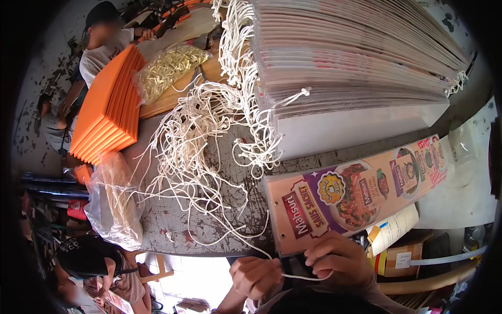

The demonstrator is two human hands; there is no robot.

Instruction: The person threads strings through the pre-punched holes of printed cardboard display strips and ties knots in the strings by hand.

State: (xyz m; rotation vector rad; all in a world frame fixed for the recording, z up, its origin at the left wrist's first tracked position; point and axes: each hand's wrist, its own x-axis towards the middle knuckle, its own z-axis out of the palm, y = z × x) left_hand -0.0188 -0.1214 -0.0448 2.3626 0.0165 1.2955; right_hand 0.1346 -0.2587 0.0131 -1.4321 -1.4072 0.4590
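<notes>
I see the left hand with its fingers curled and gripping a white cord, and the right hand pinching the same cord a little to its right, a short slack stretch hanging between the 2. The cord is just in front of the near edge of the scratched table, and past the left hand it runs up toward a loose tangle of white cords.

Just beyond the right hand I have a long printed panel lying face up; I can't tell whether they touch. Behind it stands a thick stack of panels with knotted cords along its left edge. Further left I make out an orange stack, a bag of small gold-coloured pieces and a clear plastic bag holding pale strands.
</notes>
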